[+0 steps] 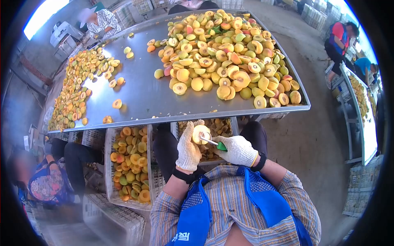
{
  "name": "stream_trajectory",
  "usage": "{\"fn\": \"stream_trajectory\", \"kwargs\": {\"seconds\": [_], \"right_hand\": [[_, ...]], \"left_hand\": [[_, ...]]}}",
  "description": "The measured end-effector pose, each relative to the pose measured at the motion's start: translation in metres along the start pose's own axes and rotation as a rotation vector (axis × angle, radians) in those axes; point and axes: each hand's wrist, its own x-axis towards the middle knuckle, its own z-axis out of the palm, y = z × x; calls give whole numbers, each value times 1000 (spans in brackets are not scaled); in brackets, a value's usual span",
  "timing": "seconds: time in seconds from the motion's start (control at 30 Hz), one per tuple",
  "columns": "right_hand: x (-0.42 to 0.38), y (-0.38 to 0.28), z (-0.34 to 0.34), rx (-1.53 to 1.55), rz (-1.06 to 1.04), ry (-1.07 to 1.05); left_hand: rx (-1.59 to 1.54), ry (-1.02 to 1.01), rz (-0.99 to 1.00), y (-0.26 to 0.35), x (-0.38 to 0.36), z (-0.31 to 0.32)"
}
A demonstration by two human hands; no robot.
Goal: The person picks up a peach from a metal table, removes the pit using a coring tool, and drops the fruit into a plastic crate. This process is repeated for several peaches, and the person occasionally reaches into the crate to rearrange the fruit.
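In the head view, my left hand [188,146], in a white knit glove, is closed around a halved yellow peach [201,134] with its cut face turned to the right. My right hand [239,150], also gloved, grips a pitting tool [222,146] by its green handle. The tool's metal shaft reaches across to the cut face near the stone; its tip is hard to make out. Both hands are above my lap, just short of the table edge. Below them, partly hidden, is a crate of cut peach pieces [219,128].
A metal table [141,88] carries a large heap of halved peaches [221,53] and a smaller heap [74,92] at left. A white crate of peach halves [130,164] stands left of my legs. One co-worker [49,176] sits at left; others work at the far left and right.
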Motion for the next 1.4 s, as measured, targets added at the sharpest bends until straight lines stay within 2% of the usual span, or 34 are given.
{"fn": "stream_trajectory", "kwargs": {"seconds": [0.1,0.3,0.5,0.67,0.7,0.77,0.8,0.9,0.93,0.97,1.03,1.07,1.1,1.13,1.17,1.2,1.23,1.27,1.3,1.33,1.37,1.4], "right_hand": [[3,-3,4,-10,-13,38],[1,0,5,-80,14,23],[6,29,47,106,-72,72],[11,25,42,-3,-57,86],[10,25,44,16,-40,62],[8,32,55,50,-213,-111],[6,23,52,161,-187,-122],[3,8,36,99,-92,-52],[1,-4,28,170,0,-89],[2,-6,29,166,-3,-89],[-1,-6,38,767,-163,-246],[5,8,58,767,-297,-131],[8,7,50,767,-298,-136],[13,5,35,384,-175,-190],[16,4,27,0,-50,-236],[19,6,29,19,-10,-327],[16,7,30,17,-13,-332],[11,4,32,523,-51,-448],[6,3,34,1029,-88,-550],[6,11,48,979,-129,-589],[7,16,62,1082,-291,-482],[10,11,50,1053,-149,-594]], "left_hand": [[-26,26,87,1,-2,6],[-7,103,59,-8,-7,13],[-94,114,-13,-10,-8,20],[37,203,10,-8,-7,30],[38,203,7,-7,-8,32],[51,154,3,-5,-8,34],[50,155,2,-4,-7,33],[-24,63,-24,1,-6,29],[-47,35,-38,3,-4,26],[-72,4,-50,4,-1,26],[-69,-62,10,6,0,29],[-41,-124,10,9,2,28],[-10,-184,7,11,2,27],[104,-84,-29,17,0,33],[105,-82,-28,19,2,32],[169,-121,-71,23,4,30],[232,-159,-113,25,4,28],[148,-275,-107,24,2,29],[24,-486,-87,22,3,25],[-114,-545,-47,11,4,23],[-249,-604,-9,-1,5,20],[-264,-485,12,0,6,24]]}}
